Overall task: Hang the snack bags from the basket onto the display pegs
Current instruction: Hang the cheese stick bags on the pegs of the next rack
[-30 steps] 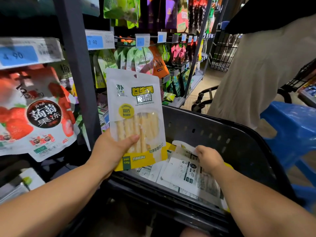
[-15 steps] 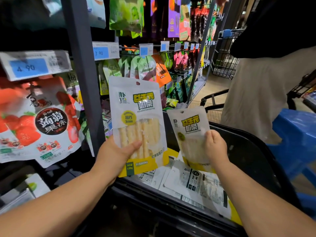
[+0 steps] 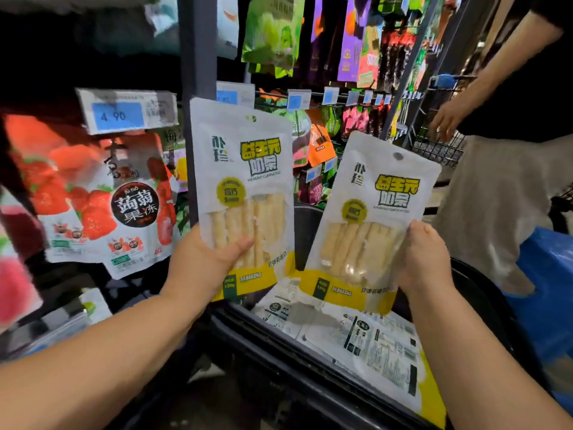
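Head view: each hand grips a glossy flat snack bag.

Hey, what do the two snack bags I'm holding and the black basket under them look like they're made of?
The left bag and right bag look like thin plastic film: matte white print, with a clear glossy window showing pale sticks. The basket seems to be moulded black plastic, judging by the dull sheen along its rim.

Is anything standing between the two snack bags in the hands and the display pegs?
Nothing visible does. The left hand holds one white-and-yellow snack bag, the right hand a tilted second bag, both in free air before the metal display pegs with blue price tags.
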`<state>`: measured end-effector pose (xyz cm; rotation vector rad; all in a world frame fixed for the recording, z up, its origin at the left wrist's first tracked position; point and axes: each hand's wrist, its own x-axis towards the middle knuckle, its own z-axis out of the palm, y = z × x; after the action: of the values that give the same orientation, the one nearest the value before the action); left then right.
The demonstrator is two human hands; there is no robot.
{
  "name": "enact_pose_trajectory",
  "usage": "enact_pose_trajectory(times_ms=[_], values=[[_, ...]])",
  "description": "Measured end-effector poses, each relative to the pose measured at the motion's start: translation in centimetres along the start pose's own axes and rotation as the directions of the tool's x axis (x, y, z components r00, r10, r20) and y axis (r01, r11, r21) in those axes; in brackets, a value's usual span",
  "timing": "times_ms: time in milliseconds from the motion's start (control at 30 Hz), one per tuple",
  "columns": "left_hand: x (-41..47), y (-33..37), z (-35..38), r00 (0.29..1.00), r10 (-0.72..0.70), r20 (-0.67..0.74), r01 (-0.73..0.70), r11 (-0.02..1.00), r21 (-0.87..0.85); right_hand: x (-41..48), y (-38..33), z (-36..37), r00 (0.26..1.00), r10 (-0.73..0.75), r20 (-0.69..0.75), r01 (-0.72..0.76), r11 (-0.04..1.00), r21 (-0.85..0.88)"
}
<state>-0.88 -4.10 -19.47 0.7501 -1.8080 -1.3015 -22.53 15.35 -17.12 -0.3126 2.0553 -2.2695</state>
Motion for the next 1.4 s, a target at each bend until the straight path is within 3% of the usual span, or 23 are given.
enact_pose_trajectory(times_ms=[133,233,400,633,733,800,900,967,1033,1133,1200,1300,1400], values=[[-0.9,1.8,-2.4,0.999,0.042,-0.005,-0.042,0.996,0.084,-0.6,-1.7,2.5,0.978,0.082,0.194,-0.101,0.991,0.092],[-2.4,2.5,-3.9,1.0,0.015,-0.007,-0.015,0.997,0.082,-2.3,-2.9,5.1,0.943,0.068,0.327,-0.088,0.995,0.046],[-6.0,3.5,-7.1,0.996,0.01,-0.089,0.001,0.993,0.122,-6.4,-3.3,9.7,0.886,0.102,0.452,-0.08,0.995,-0.067],[-11.2,4.4,-13.2,0.973,-0.025,-0.23,0.059,0.988,0.141,-15.1,-5.7,14.1,0.768,0.124,0.629,-0.159,0.987,-0.001],[-13.0,5.0,-16.0,0.954,-0.015,-0.298,0.066,0.985,0.161,-17.9,-7.3,15.2,0.645,0.101,0.757,-0.164,0.986,0.007],[-14.0,5.5,-17.8,0.942,0.009,-0.334,0.039,0.99,0.136,-19.7,-8.2,15.2,0.517,0.015,0.856,-0.161,0.984,0.081],[-15.5,6.3,-19.9,0.917,0.018,-0.399,0.02,0.996,0.09,-20.7,-8.9,14.8,0.273,-0.06,0.96,-0.03,0.997,0.071],[-16.1,6.7,-21.1,0.892,0.006,-0.451,0.015,0.999,0.042,-20.8,-8.5,15.3,0.168,-0.088,0.982,0.091,0.993,0.074],[-16.6,7.5,-21.6,0.878,0.017,-0.478,-0.004,1.0,0.029,-21.5,-8.0,15.9,0.196,-0.125,0.973,0.119,0.988,0.103],[-17.4,7.8,-21.8,0.86,0.022,-0.51,-0.017,1.0,0.014,-23.1,-7.1,16.3,0.276,-0.089,0.957,-0.089,0.989,0.118],[-18.3,8.5,-21.9,0.842,0.019,-0.54,0.003,0.999,0.039,-23.9,-6.7,16.3,0.239,-0.092,0.967,-0.226,0.963,0.148],[-19.9,9.9,-22.3,0.835,0.008,-0.55,0.033,0.997,0.065,-25.4,-7.7,16.1,0.2,-0.149,0.968,-0.255,0.946,0.199],[-22.1,11.1,-22.9,0.798,0.037,-0.601,0.102,0.975,0.195,-27.0,-8.7,15.9,0.148,-0.18,0.973,-0.302,0.928,0.217]])
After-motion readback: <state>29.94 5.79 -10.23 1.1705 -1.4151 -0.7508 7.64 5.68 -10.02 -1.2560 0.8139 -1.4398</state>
